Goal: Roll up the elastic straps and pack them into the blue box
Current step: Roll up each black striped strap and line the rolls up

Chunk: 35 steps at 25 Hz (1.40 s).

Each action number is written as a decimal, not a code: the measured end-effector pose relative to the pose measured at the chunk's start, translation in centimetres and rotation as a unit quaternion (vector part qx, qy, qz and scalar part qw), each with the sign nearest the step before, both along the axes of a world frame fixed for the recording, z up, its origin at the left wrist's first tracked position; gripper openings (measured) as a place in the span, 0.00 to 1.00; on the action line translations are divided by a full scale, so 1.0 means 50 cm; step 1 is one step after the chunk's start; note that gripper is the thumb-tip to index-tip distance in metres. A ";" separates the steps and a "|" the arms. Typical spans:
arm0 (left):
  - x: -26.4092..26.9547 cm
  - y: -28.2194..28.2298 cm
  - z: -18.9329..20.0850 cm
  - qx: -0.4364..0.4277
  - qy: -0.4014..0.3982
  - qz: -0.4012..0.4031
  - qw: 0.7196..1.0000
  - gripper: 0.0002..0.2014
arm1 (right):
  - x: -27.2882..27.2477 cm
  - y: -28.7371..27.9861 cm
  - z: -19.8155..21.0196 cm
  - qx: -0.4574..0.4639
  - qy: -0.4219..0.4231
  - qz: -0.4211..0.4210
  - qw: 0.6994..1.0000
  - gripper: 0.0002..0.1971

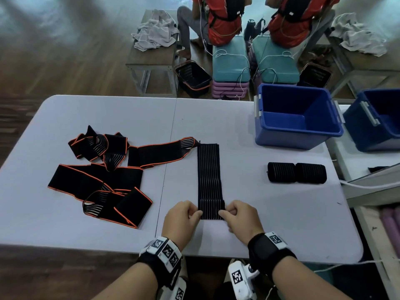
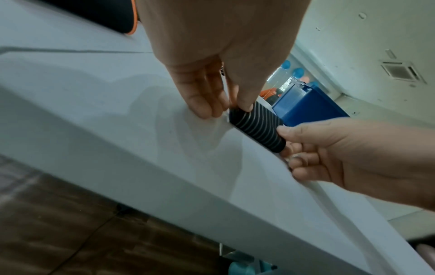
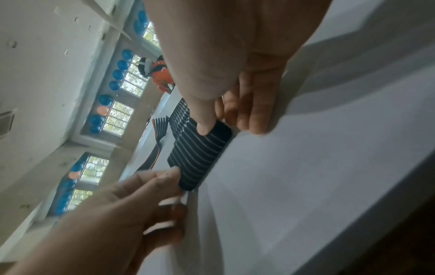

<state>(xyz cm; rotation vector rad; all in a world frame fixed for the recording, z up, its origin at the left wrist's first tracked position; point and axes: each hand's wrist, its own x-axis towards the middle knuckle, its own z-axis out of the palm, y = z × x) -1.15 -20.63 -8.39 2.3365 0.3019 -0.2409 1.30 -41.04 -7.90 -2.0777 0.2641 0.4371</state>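
A black elastic strap with thin pale stripes [image 1: 208,172] lies flat on the table, running away from me, its near end turned into a small roll [image 1: 211,210] [image 2: 256,126] [image 3: 200,154]. My left hand [image 1: 184,217] [image 2: 226,109] pinches the roll's left end. At the roll's right end my right hand [image 1: 240,217] [image 3: 219,128] pinches it between thumb and fingers. Two finished black rolls [image 1: 296,172] lie side by side to the right. The open blue box [image 1: 296,118] stands at the back right, empty inside.
Several loose black straps with orange edging [image 1: 104,176] lie tangled on the left of the white folding table [image 1: 238,131]. A second blue box [image 1: 376,120] stands on another table to the right. Two people in red sit beyond the table's far edge.
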 end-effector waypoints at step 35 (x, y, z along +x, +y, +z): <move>0.030 0.018 0.008 0.091 -0.043 -0.195 0.976 0.28 | 0.011 -0.006 0.002 -0.188 -0.164 0.268 0.931 0.31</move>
